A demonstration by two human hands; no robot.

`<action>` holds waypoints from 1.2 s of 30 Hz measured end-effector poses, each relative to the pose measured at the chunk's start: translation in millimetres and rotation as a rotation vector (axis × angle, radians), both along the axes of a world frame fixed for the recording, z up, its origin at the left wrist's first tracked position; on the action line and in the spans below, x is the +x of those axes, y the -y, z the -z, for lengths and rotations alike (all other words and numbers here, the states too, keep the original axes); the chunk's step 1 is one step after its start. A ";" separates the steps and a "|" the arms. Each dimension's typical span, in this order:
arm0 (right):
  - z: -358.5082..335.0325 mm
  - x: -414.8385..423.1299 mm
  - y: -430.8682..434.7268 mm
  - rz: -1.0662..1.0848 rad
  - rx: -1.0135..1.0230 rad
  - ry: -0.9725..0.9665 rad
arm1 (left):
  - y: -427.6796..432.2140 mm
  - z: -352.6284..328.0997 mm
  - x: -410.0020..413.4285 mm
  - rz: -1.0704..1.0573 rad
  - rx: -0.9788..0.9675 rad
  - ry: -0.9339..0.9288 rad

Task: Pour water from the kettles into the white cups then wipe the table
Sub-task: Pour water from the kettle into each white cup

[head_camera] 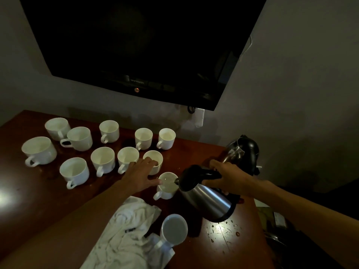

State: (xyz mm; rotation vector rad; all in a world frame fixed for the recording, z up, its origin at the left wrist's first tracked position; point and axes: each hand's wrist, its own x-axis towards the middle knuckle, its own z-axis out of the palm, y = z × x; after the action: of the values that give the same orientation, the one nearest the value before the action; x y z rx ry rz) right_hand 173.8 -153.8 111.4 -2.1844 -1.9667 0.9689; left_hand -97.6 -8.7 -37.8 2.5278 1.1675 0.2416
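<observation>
Crumpled white cloth (124,235) is spread at the front edge of the tabletop (29,191), with one white cup (173,229) set against its right side. Just behind, a steel kettle (206,199) is gripped by its black handle in the right hand (225,178) and tilted left, spout at the rim of a centre cup (167,188). Left hand (139,175) is held wide, fingers spread, thumb touching that cup, fingertips on the cup behind (153,162). Nine more white cups (103,161) are grouped toward the back-left. A second kettle (242,152) is stood near the right edge.

Left hand (138,176), right hand (227,178), 2 bare forearms (291,199)
</observation>
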 end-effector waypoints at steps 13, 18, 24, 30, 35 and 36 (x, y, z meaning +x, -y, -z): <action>4.8 -2.2 1.8 0.019 0.012 -0.021 | -0.7 3.6 -4.8 -0.015 0.020 0.024; 7.2 -0.9 2.7 0.015 0.027 -0.037 | -1.3 -1.7 -3.8 -0.014 0.007 -0.022; 6.9 1.1 2.5 0.017 0.036 -0.033 | -1.3 -3.3 -2.6 -0.007 0.014 -0.023; 6.3 3.1 5.6 0.042 0.042 -0.057 | 0.6 -2.5 -1.3 -0.003 0.021 -0.021; 5.6 3.8 7.4 0.078 0.040 -0.078 | -2.0 -8.0 -1.0 -0.015 0.033 -0.051; 5.5 4.0 8.2 0.087 0.046 -0.088 | -2.8 -9.6 -1.2 -0.017 0.033 -0.062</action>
State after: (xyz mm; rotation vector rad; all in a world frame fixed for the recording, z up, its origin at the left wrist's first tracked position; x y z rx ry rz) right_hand 177.8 -162.1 105.9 -2.1445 -1.8217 0.9796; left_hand -98.7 -5.8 -28.2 2.5719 1.2178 0.1897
